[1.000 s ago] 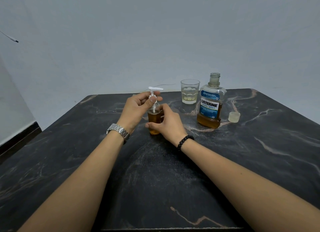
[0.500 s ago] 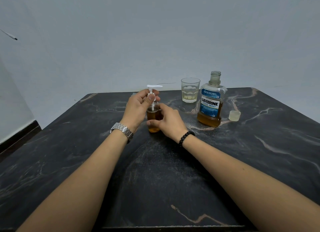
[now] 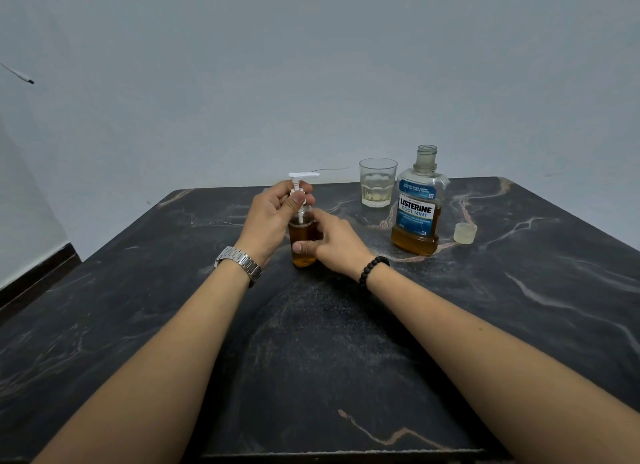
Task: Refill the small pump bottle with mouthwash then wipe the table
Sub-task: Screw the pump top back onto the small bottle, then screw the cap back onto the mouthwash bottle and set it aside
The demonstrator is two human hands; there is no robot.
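Small pump bottle (image 3: 303, 241) upright mid-table (image 3: 138, 307), amber-filled; left hand (image 3: 273, 217) pinching its white pump collar, right hand (image 3: 332, 243) gripping the body. Uncapped mouthwash bottle (image 3: 417, 214) part full, glass (image 3: 377, 183) holding pale liquid, cap (image 3: 465, 233) beside.

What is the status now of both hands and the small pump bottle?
Left hand grips pump collar; right hand holds small pump bottle upright on table. Bottle holds amber liquid. Open mouthwash bottle, glass, cap stand apart, right.

Amber pump bottle (image 3: 303, 241), white pump (image 3: 302, 176), black veined marble table (image 3: 346, 359)
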